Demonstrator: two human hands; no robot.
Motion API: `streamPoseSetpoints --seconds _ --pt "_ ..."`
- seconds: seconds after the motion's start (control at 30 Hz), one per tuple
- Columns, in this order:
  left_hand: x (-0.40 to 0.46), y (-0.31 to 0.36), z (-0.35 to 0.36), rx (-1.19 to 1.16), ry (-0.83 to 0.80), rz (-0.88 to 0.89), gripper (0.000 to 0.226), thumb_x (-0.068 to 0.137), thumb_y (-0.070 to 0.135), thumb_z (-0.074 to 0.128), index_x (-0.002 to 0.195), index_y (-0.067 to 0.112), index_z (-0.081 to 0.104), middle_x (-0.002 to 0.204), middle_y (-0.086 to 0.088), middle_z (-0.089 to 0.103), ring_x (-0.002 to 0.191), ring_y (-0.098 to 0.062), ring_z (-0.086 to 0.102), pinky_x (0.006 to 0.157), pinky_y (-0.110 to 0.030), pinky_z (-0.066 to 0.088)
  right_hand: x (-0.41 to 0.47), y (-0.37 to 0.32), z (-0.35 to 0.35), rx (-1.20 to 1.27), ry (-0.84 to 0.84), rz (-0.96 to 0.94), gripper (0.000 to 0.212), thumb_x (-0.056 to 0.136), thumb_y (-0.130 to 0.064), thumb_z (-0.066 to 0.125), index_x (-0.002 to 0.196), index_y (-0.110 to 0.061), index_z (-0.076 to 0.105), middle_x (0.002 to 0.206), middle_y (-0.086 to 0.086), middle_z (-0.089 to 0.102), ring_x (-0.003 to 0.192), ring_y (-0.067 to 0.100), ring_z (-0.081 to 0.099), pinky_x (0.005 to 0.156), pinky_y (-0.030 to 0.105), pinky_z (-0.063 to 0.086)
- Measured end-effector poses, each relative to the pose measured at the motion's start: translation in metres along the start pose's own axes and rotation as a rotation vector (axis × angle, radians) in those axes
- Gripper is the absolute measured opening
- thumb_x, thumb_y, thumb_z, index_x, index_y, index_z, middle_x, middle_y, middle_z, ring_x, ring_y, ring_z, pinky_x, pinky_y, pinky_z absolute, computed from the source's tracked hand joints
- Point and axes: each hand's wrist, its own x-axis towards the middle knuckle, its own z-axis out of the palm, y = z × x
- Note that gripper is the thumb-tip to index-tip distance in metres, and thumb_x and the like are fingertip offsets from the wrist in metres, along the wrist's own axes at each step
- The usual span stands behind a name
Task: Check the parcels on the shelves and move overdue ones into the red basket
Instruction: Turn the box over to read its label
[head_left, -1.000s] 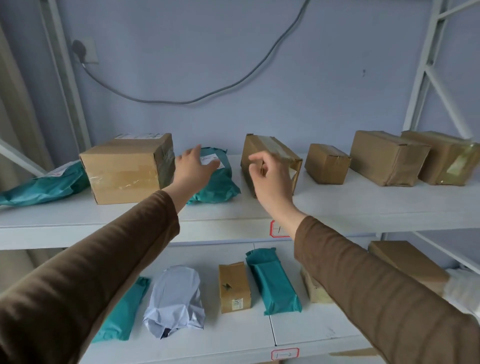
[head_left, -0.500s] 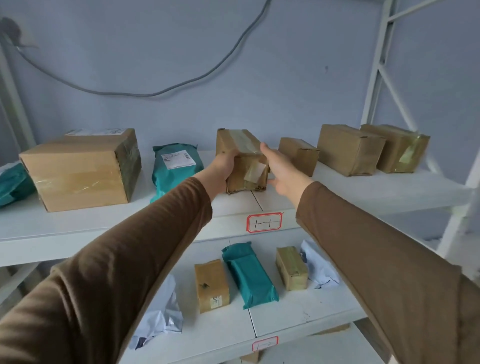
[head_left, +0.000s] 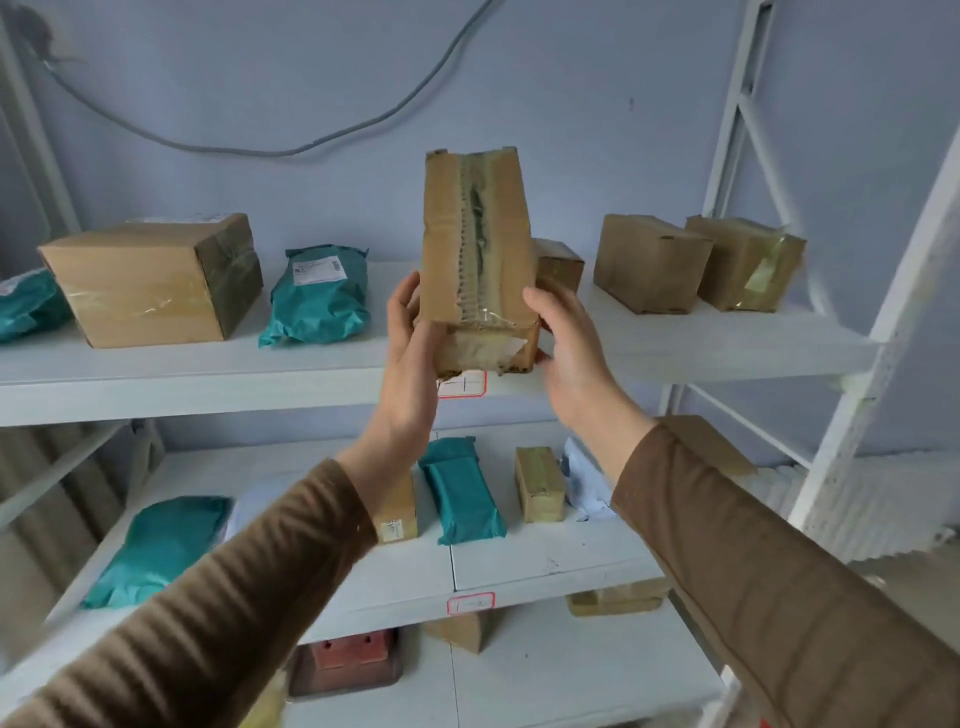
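Note:
I hold a long taped cardboard box (head_left: 475, 249) upright in front of the upper shelf (head_left: 182, 382), lifted off it. My left hand (head_left: 410, 353) grips its lower left side and my right hand (head_left: 571, 353) presses its lower right side. The box's taped seam faces me. Other parcels lie on the upper shelf: a big cardboard box (head_left: 156, 280), a teal mailer with a white label (head_left: 319, 299), a small box (head_left: 558, 265) partly behind the held one, and two more boxes (head_left: 649, 262) (head_left: 748, 262). A red basket (head_left: 345, 662) shows low down, under the middle shelf.
The middle shelf (head_left: 545, 577) carries teal mailers (head_left: 460, 491) (head_left: 156, 548), small boxes (head_left: 537, 483) and a pale mailer (head_left: 584, 478). White shelf uprights (head_left: 883, 332) stand at the right. More boxes (head_left: 615, 600) sit on the shelf below. A grey cable (head_left: 291, 150) hangs on the wall.
Both hands closed on the long box, lifted it off the upper shelf and tipped it upright. My view swung to the right and downward.

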Motion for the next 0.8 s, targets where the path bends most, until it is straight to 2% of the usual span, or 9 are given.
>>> streamPoseSetpoints --seconds 0.07,0.23,0.33,0.4,0.47,0.53,0.6,0.67,0.8 --pt "-0.038 -0.006 0.013 0.044 -0.008 0.067 0.057 0.106 0.024 0.043 0.16 0.029 0.024 0.153 0.0 0.048 0.132 -0.018 0.055 0.087 -0.021 0.054 -0.032 -0.004 -0.024 0.022 -0.107 0.025 0.026 0.099 -0.033 0.063 0.124 -0.024 0.065 0.114 -0.009 0.075 0.105 0.003 0.069 0.086 0.025 0.053" --pt "-0.133 -0.005 0.043 0.163 -0.089 0.101 0.065 0.099 0.026 0.048 0.16 0.031 0.03 0.157 0.007 0.04 0.146 -0.013 0.042 0.117 -0.046 0.044 -0.1 -0.005 -0.084 0.08 -0.197 0.107 0.051 0.098 -0.033 0.061 0.147 -0.021 0.049 0.135 0.005 0.068 0.122 0.022 0.066 0.099 0.038 0.055" --pt "-0.169 0.0 0.05 0.247 -0.098 0.129 0.054 0.101 0.035 0.042 0.155 0.027 0.04 0.155 0.002 0.04 0.147 -0.009 0.038 0.117 -0.03 0.039 -0.134 -0.006 -0.114 0.165 -0.191 0.201 0.047 0.103 -0.026 0.055 0.148 -0.014 0.049 0.127 0.005 0.07 0.115 0.02 0.067 0.086 0.029 0.058" --pt "-0.179 0.005 0.051 0.317 -0.061 0.106 0.047 0.106 0.035 0.038 0.153 0.032 0.045 0.159 0.006 0.036 0.146 0.006 0.032 0.116 -0.017 0.031 -0.153 -0.004 -0.13 0.27 -0.195 0.276 0.052 0.099 -0.027 0.061 0.146 -0.008 0.051 0.125 0.008 0.069 0.115 0.022 0.066 0.089 0.032 0.059" --pt "-0.18 0.01 0.05 0.323 -0.059 -0.011 0.047 0.105 0.043 0.042 0.153 0.045 0.042 0.164 0.016 0.028 0.139 0.022 0.029 0.116 -0.021 0.027 -0.166 0.0 -0.142 0.384 -0.212 0.353 0.059 0.086 -0.032 0.077 0.137 -0.007 0.06 0.123 0.011 0.07 0.116 0.028 0.065 0.097 0.038 0.057" --pt "-0.179 0.012 0.049 0.234 -0.085 -0.147 0.056 0.098 0.051 0.052 0.152 0.054 0.038 0.161 0.021 0.035 0.14 0.01 0.038 0.12 -0.034 0.031 -0.175 0.005 -0.151 0.456 -0.259 0.389 0.07 0.072 -0.039 0.089 0.131 -0.01 0.066 0.125 0.013 0.069 0.121 0.031 0.062 0.111 0.047 0.047" --pt "-0.182 0.012 0.049 0.163 -0.098 -0.185 0.064 0.092 0.05 0.058 0.152 0.056 0.037 0.155 0.018 0.046 0.134 -0.006 0.051 0.12 -0.045 0.037 -0.181 0.01 -0.159 0.505 -0.304 0.408 0.072 0.076 -0.045 0.084 0.136 -0.01 0.064 0.135 0.015 0.064 0.129 0.033 0.055 0.12 0.052 0.033" --pt "-0.188 0.012 0.053 0.173 -0.11 -0.159 0.07 0.089 0.046 0.065 0.153 0.056 0.036 0.155 0.014 0.047 0.128 -0.011 0.058 0.116 -0.042 0.043 -0.182 0.015 -0.166 0.557 -0.33 0.461 0.08 0.084 -0.051 0.072 0.15 -0.01 0.052 0.152 0.019 0.051 0.143 0.037 0.045 0.123 0.056 0.026" --pt "-0.19 0.005 0.06 0.146 -0.106 -0.199 0.083 0.084 0.045 0.075 0.156 0.052 0.033 0.149 0.019 0.051 0.129 -0.012 0.06 0.109 -0.034 0.047 -0.186 0.02 -0.17 0.589 -0.352 0.591 0.088 0.084 -0.064 0.06 0.155 -0.014 0.045 0.158 0.022 0.044 0.143 0.042 0.044 0.114 0.057 0.04"
